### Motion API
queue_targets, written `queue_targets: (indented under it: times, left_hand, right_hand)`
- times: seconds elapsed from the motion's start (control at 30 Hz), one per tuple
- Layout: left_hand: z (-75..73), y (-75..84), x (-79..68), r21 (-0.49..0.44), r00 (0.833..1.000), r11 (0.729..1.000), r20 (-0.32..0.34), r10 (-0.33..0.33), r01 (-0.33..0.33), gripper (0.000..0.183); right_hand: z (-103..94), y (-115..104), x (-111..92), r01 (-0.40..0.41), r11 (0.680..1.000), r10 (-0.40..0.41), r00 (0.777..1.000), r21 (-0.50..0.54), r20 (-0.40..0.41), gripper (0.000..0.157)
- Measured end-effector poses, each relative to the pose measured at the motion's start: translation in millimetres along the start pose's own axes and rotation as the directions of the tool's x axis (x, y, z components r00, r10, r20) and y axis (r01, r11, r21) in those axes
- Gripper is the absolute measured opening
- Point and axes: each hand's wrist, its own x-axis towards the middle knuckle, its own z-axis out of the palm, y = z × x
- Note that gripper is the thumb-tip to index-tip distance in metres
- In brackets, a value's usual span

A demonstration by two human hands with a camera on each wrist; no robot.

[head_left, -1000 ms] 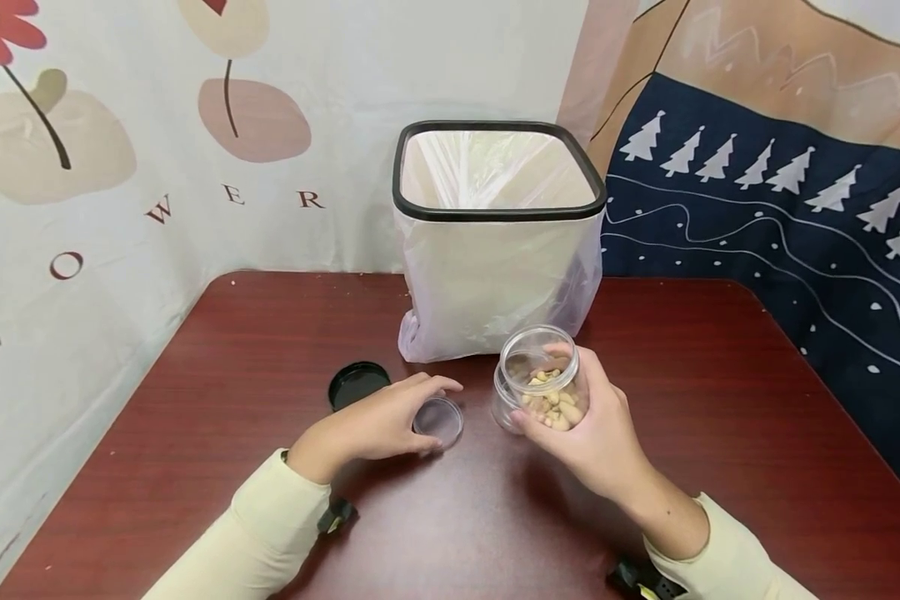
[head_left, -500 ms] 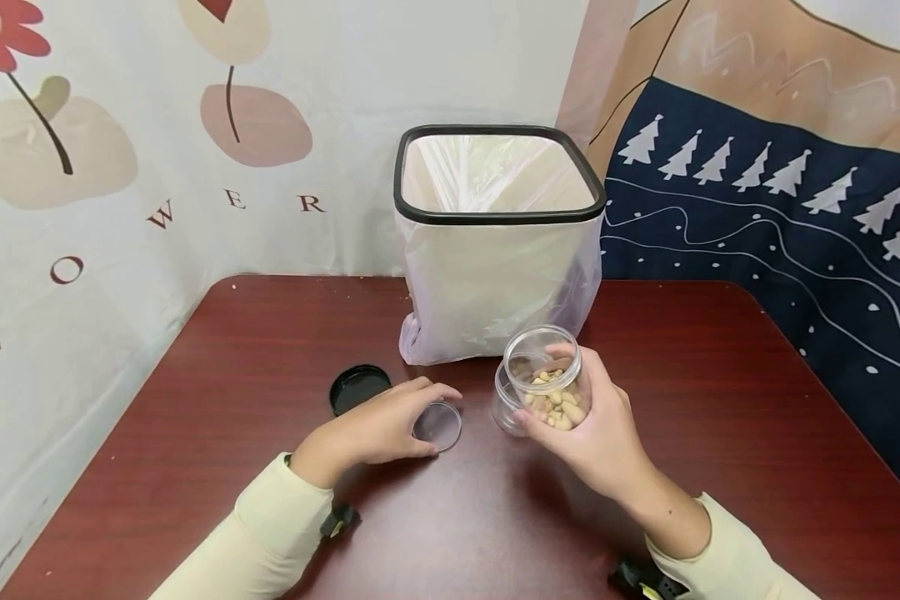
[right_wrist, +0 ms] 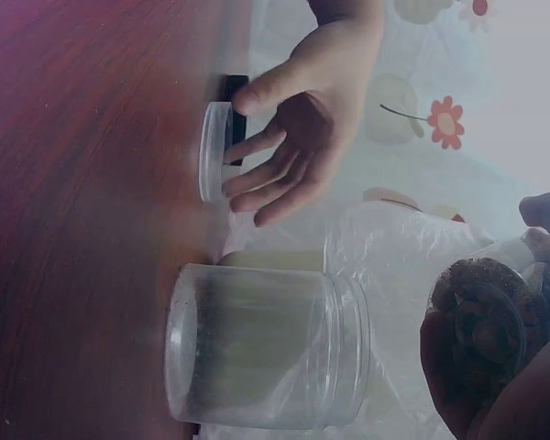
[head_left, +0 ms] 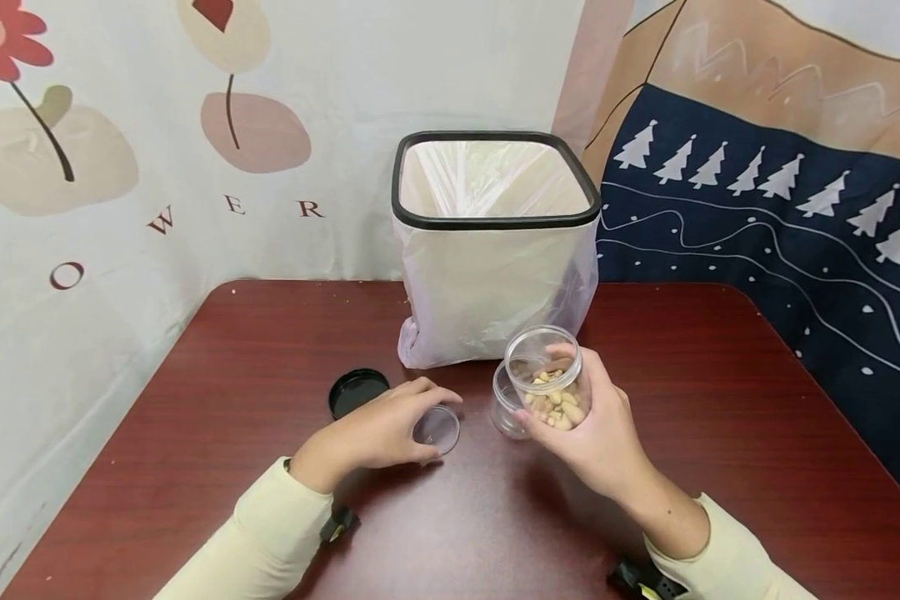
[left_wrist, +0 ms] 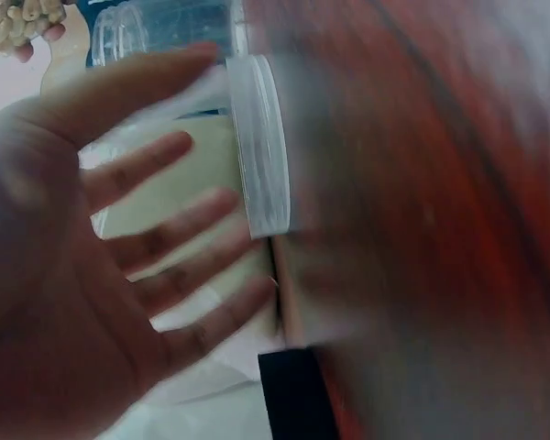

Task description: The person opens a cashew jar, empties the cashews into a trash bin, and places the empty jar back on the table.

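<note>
My right hand [head_left: 596, 425] grips a clear jar of nuts [head_left: 543, 367], its open mouth tilted toward the left and back. Behind it, partly covered in the head view, an open clear jar [head_left: 504, 408] stands upright on the table; it looks empty in the right wrist view. My left hand [head_left: 386, 421] hovers at a round clear lid [head_left: 437, 431] on the table, thumb and fingers spread around it. The left wrist view shows its fingers nearly straight and apart, close to the lid [left_wrist: 259, 147].
A black lid [head_left: 357, 393] lies just behind my left hand. Farther back stands a bin [head_left: 495, 283] with a black rim and a thin plastic liner. Patterned cloths [head_left: 345, 125] hang behind the dark red table [head_left: 270, 333].
The surroundings sit slightly lower in the head view. Both hands keep nearly the same poses, the right with the jar of nuts, the left around the clear lid.
</note>
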Motion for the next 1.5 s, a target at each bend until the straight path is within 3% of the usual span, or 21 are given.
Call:
queue_targets:
  times: [0.2, 0.33, 0.47, 0.6, 0.67, 0.73, 0.9, 0.97, 1.03, 1.2, 1.27, 1.33, 1.43, 1.5]
  left_hand:
    - [-11.5, 12.0, 0.3, 0.006, 0.997, 1.000, -0.075, 0.021, -0.020, 0.051]
    - [-23.8, 22.0, 1.8, -0.011, 0.984, 0.997, -0.160, 0.073, -0.075, 0.042]
    - [-36.5, 32.5, 4.3, -0.017, 0.953, 0.984, -0.254, 0.164, -0.175, 0.034]
    - [-47.9, 41.7, 4.8, -0.033, 0.900, 0.964, -0.368, 0.233, -0.263, 0.031]
    - [-52.1, 45.9, 6.3, -0.029, 0.857, 0.950, -0.441, 0.266, -0.310, 0.030]
    - [-55.6, 50.2, 8.7, -0.022, 0.798, 0.934, -0.526, 0.293, -0.357, 0.029]
    - [-62.5, 61.4, 17.8, 0.029, 0.603, 0.885, -0.722, 0.340, -0.465, 0.027]
    - [-65.0, 65.2, 21.5, 0.046, 0.538, 0.874, -0.771, 0.339, -0.484, 0.027]
    - [-67.0, 67.9, 24.9, 0.056, 0.501, 0.874, -0.801, 0.328, -0.483, 0.027]
    - [-69.2, 69.9, 32.4, 0.068, 0.461, 0.886, -0.835, 0.302, -0.458, 0.028]
    - [-70.0, 70.1, 35.6, 0.077, 0.430, 0.888, -0.854, 0.293, -0.453, 0.029]
    - [-71.2, 70.6, 39.7, 0.085, 0.377, 0.887, -0.883, 0.278, -0.455, 0.030]
    - [-74.3, 70.2, 47.3, 0.096, 0.277, 0.884, -0.930, 0.244, -0.457, 0.032]
    - [-77.2, 67.5, 52.2, 0.080, 0.222, 0.888, -0.954, 0.200, -0.453, 0.034]
  right_hand:
    - [-2.8, 1, -1, -0.021, 1.000, 0.021, 1.000, -0.002, 0.002, 0.070]
    - [-3.1, 3, -1, -0.024, 1.000, 0.024, 1.000, 0.006, -0.004, 0.070]
    - [-4.0, 4, -2, -0.019, 1.000, 0.019, 1.000, 0.005, -0.015, 0.070]
    - [-5.2, 3, -1, -0.021, 1.000, 0.021, 1.000, -0.006, -0.001, 0.071]
    - [-5.6, 3, -1, -0.026, 1.000, 0.027, 1.000, -0.008, 0.006, 0.072]
    - [-6.0, 3, -1, -0.028, 1.000, 0.028, 1.000, -0.007, 0.009, 0.073]
    - [-6.3, 2, 0, -0.021, 1.000, 0.021, 1.000, 0.006, 0.011, 0.074]
    - [-6.2, 1, 1, -0.018, 1.000, 0.018, 1.000, 0.010, 0.011, 0.073]
    - [-6.4, 0, 2, -0.019, 1.000, 0.019, 1.000, 0.014, 0.011, 0.073]
    - [-6.8, -1, 3, -0.019, 1.000, 0.019, 1.000, 0.019, 0.013, 0.074]
    - [-6.7, -1, 3, -0.020, 1.000, 0.019, 1.000, 0.020, 0.014, 0.074]
    - [-6.7, -1, 3, -0.020, 1.000, 0.020, 1.000, 0.020, 0.013, 0.074]
    - [-6.5, 0, 3, -0.020, 1.000, 0.020, 1.000, 0.018, 0.011, 0.073]
    - [-6.5, 0, 3, -0.021, 1.000, 0.021, 1.000, 0.017, 0.010, 0.073]
